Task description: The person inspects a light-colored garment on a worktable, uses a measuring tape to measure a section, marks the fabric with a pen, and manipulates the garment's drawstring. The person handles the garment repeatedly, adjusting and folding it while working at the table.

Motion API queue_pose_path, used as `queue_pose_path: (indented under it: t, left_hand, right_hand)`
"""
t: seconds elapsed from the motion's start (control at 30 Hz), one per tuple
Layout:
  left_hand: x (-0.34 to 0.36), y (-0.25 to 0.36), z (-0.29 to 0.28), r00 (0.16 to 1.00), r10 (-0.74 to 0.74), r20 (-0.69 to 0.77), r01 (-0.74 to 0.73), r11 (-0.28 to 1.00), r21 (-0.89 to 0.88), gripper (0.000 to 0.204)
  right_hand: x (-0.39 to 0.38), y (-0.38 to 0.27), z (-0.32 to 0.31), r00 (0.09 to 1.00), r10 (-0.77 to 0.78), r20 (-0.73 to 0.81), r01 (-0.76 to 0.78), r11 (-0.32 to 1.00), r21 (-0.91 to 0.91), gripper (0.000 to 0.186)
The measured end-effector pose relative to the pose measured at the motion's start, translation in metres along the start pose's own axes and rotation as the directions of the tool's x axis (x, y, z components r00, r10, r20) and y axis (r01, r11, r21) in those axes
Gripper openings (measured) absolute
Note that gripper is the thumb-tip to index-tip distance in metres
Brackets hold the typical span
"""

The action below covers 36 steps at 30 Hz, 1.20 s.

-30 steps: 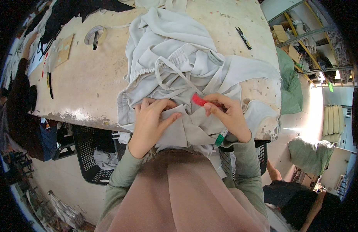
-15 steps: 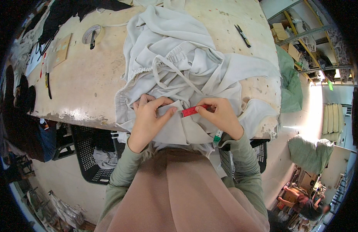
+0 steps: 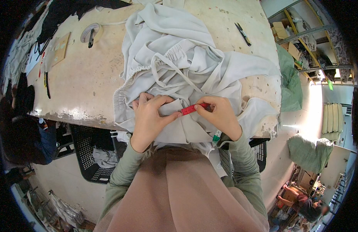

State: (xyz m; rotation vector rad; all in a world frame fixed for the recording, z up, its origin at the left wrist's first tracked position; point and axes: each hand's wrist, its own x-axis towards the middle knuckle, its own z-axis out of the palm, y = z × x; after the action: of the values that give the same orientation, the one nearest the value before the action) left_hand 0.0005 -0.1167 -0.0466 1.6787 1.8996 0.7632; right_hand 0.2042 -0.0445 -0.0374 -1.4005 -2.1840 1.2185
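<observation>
A pale grey-white garment (image 3: 167,29) with a gathered elastic waist and a drawstring lies crumpled over the near side of the table. My left hand (image 3: 150,118) is closed on a folded flap of it, the thumb against the end of a red tape measure (image 3: 189,110). From the other side, my right hand (image 3: 222,115) pinches the tape between thumb and fingertips, stretching a short length across the cloth. A green stretch of the tape hangs below my right wrist; what lies under my palms is hidden.
Small black snips (image 3: 243,34) lie at the far right of the worn table (image 3: 90,77). At left are a tape roll (image 3: 84,36) and a yellow-black cutter (image 3: 47,86). Black crates (image 3: 86,158) stand under the near edge. Another person (image 3: 304,205) works at lower right.
My left thumb has moved right onto the tape's end beside the folded edge. My right hand keeps its pinch. The garment has barely shifted.
</observation>
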Motion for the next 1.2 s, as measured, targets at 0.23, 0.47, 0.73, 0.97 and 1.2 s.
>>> queue_pose_path:
  t: [0.23, 0.47, 0.73, 0.97, 1.2]
  left_hand:
    - [0.002, 0.001, 0.002, 0.998, 0.057, -0.029, -0.055, 0.997, 0.053, 0.031]
    - [0.002, -0.005, -0.007, 0.994, -0.011, 0.11, 0.026, 0.99, -0.135, 0.028]
    - [0.01, -0.011, -0.024, 0.965, 0.048, 0.256, 0.042, 0.942, -0.334, 0.029]
    - [0.052, 0.008, -0.053, 0.937, 0.276, 0.213, -0.159, 0.882, -0.443, 0.021]
    - [0.131, 0.016, -0.065, 0.852, 0.414, 0.32, -0.247, 0.857, -0.452, 0.023]
  right_hand:
    - [-0.001, 0.0, 0.002, 1.0, -0.025, 0.004, 0.024, 0.996, 0.09, 0.021]
    - [-0.002, -0.001, 0.008, 0.987, -0.153, -0.05, 0.159, 0.976, 0.147, 0.016]
    - [0.003, -0.009, 0.012, 0.999, -0.045, 0.028, 0.028, 0.891, 0.454, 0.016]
    - [0.036, -0.029, -0.026, 0.982, -0.052, -0.179, 0.15, 0.786, 0.599, 0.02]
    - [0.077, -0.014, -0.016, 0.949, -0.202, -0.241, 0.309, 0.742, 0.595, 0.014]
